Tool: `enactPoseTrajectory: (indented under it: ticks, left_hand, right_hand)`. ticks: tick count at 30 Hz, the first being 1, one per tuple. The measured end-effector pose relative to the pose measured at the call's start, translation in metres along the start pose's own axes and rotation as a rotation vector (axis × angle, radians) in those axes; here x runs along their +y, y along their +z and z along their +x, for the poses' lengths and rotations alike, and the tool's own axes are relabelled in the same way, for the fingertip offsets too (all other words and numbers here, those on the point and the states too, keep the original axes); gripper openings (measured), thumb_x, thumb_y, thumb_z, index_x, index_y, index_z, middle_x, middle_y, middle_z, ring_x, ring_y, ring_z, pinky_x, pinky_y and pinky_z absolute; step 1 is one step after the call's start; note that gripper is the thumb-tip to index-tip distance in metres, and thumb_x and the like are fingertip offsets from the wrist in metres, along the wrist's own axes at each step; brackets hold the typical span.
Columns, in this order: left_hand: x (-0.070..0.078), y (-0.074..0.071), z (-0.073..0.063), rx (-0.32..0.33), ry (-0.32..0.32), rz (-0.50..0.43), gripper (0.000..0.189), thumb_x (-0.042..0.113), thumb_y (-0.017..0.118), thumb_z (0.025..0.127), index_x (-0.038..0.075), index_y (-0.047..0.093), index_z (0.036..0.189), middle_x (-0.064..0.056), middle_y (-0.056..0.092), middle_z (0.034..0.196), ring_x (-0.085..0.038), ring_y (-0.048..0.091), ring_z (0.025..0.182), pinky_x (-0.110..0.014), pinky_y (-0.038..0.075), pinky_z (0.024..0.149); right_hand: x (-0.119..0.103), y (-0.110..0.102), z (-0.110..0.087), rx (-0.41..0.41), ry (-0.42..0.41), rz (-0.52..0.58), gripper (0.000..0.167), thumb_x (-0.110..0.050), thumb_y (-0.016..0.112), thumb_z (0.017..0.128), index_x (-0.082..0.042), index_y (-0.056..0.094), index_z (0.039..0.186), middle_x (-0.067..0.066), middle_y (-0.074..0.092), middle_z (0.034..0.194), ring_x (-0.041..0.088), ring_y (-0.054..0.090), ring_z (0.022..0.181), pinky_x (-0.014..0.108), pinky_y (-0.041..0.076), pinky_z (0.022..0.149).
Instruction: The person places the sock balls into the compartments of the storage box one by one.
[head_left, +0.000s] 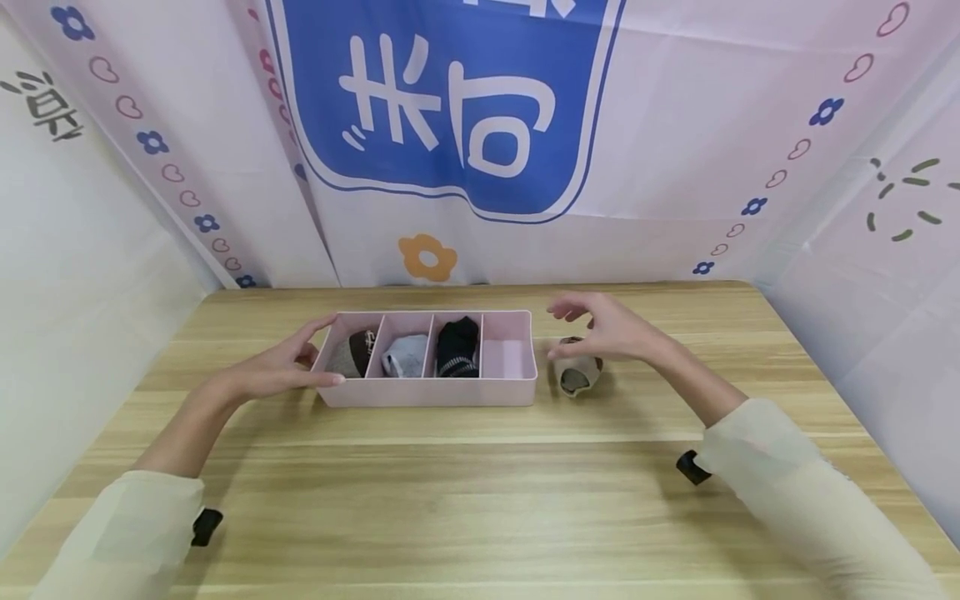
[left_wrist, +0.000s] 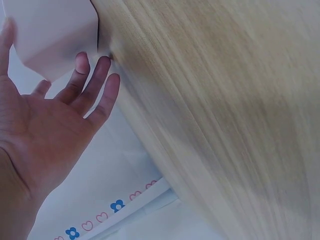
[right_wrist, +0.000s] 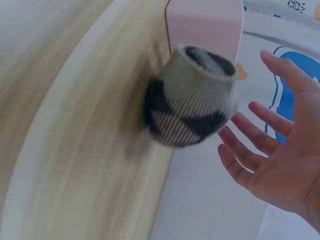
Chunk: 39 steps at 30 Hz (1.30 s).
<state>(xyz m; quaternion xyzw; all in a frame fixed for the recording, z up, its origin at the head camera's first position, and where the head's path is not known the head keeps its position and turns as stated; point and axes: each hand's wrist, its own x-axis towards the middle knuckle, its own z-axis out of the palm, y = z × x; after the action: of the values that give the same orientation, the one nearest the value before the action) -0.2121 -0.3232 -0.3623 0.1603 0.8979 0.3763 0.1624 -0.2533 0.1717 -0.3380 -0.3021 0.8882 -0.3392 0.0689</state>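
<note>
A pink four-compartment box (head_left: pixel 427 392) lies on the wooden table, also visible as a pink end wall (left_wrist: pixel 60 35) in the left wrist view. From left to right it holds a grey-brown sock (head_left: pixel 351 357), a pale grey-blue sock (head_left: pixel 405 356) and a black sock (head_left: pixel 458 346); bare floor shows in the rightmost compartment. My left hand (head_left: pixel 281 362) spans the box's left end, thumb at the front rim, index finger at the back corner. Right of the box sits a rolled beige-and-dark patterned sock (right_wrist: pixel 192 100). My right hand (head_left: pixel 603 327) hovers over it with spread fingers, holding nothing.
The light wooden table (head_left: pixel 450 500) stretches toward the front. Behind it hangs a white cloth (head_left: pixel 660 167) with a blue printed panel, and white cloth walls stand at both sides. Black straps (head_left: pixel 692 467) show by the sleeves.
</note>
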Motion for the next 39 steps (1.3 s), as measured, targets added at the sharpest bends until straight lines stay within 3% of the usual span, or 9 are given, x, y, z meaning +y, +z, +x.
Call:
enactPoseTrajectory:
  ticks: [8,17,28,39]
  left_hand:
    - [0.002,-0.002,0.0,-0.004,-0.012,0.013,0.102,0.026,0.075,0.093,0.007,0.006,0.166,-0.014,0.064,0.103,-0.023,0.058,0.098,-0.037,0.045,0.087]
    - [0.001,-0.002,0.001,-0.01,-0.014,0.007,0.102,0.025,0.075,0.093,0.007,0.005,0.166,-0.014,0.064,0.104,-0.023,0.058,0.098,-0.038,0.045,0.087]
    - [0.0,-0.001,0.002,-0.013,-0.017,0.007,0.102,0.026,0.075,0.093,0.008,0.005,0.166,-0.014,0.063,0.105,-0.023,0.058,0.098,-0.039,0.045,0.088]
    - [0.001,-0.001,0.001,-0.009,-0.021,0.013,0.102,0.027,0.075,0.093,0.009,0.005,0.166,-0.014,0.063,0.105,-0.023,0.057,0.099,-0.039,0.044,0.088]
  right_hand:
    - [0.018,-0.008,-0.018,-0.051,0.028,-0.022,0.079,-0.031,0.087,0.08,0.006,0.055,0.142,0.027,0.059,0.14,0.047,0.056,0.126,0.062,0.046,0.101]
    - [0.032,-0.002,-0.027,-0.08,0.105,0.0,0.088,-0.033,0.091,0.077,0.01,0.052,0.142,0.03,0.058,0.139,0.045,0.059,0.122,0.059,0.047,0.102]
    - [0.047,0.01,-0.029,-0.094,0.094,0.078,0.077,-0.026,0.09,0.078,0.009,0.055,0.138,0.025,0.062,0.128,0.036,0.064,0.107,0.05,0.054,0.093]
    - [0.05,0.015,-0.03,-0.05,0.085,0.068,0.072,-0.025,0.091,0.077,0.007,0.059,0.133,0.022,0.064,0.123,0.032,0.066,0.102,0.045,0.055,0.088]
